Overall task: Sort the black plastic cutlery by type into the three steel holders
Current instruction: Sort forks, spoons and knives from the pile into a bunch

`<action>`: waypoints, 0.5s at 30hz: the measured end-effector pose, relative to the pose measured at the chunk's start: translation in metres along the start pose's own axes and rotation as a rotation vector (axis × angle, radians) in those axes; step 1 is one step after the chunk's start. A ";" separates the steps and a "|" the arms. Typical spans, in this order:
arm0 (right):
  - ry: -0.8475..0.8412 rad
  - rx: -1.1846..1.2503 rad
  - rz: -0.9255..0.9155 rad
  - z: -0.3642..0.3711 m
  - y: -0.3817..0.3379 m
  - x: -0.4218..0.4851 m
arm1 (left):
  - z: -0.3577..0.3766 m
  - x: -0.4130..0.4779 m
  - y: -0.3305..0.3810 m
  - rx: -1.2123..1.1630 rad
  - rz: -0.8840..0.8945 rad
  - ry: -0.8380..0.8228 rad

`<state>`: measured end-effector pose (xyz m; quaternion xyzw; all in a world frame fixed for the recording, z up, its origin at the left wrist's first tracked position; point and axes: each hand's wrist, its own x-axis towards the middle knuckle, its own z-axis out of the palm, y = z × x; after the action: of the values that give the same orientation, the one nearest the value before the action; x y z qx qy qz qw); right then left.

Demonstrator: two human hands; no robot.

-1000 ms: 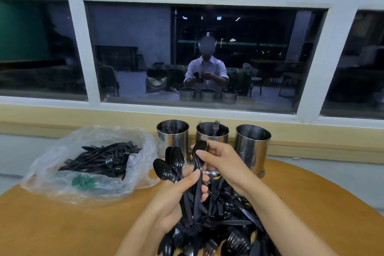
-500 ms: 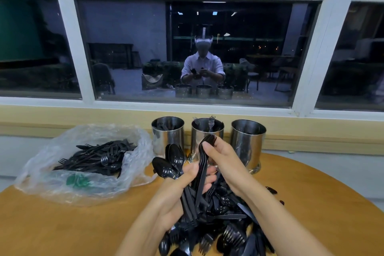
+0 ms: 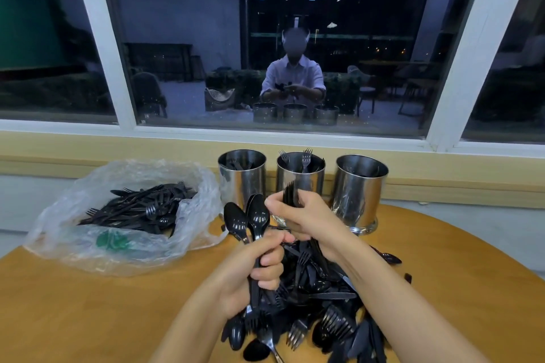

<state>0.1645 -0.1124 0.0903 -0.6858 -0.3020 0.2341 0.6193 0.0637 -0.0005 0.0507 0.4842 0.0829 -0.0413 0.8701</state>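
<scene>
1. Head view, hands: your left hand is clenched round the handles of a bunch of glossy black plastic spoons, bowls up. Your right hand has its fingers wrapped round a stack of black plastic forks, tines up, just in front of the middle cylindrical steel holder.
2. Head view, supply: a tangled pile of black plastic cutlery lies on the round wooden tabletop beneath your wrists. More sits in the crumpled clear plastic bag to the left.
3. Head view, holders: the middle one already has forks standing tines up. The left steel holder and right steel holder hold dark pieces I cannot identify.
4. Handling, as a judgement: these pieces look very light, thin, slightly springy and slick, so a loose bundle may fan out or slide.
5. Take hold around mid-handle with the pieces stacked parallel. Fork tines are likely to snag in the pile, so lift straight out rather than drag.
6. Squeeze only moderately, since thin plastic may snap.
</scene>
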 end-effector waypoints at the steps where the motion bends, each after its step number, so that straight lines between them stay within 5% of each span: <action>1: -0.019 -0.026 0.007 0.001 0.000 0.001 | 0.000 0.000 -0.001 0.000 -0.011 -0.016; 11: -0.007 -0.093 0.013 -0.004 0.010 0.007 | -0.008 0.009 -0.005 0.052 0.020 0.001; 15: 0.139 -0.033 -0.092 -0.004 0.012 0.011 | -0.007 0.017 -0.008 0.017 0.058 0.048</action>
<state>0.1767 -0.1081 0.0796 -0.6961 -0.2933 0.1521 0.6374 0.0786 0.0008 0.0373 0.4947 0.0891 -0.0053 0.8645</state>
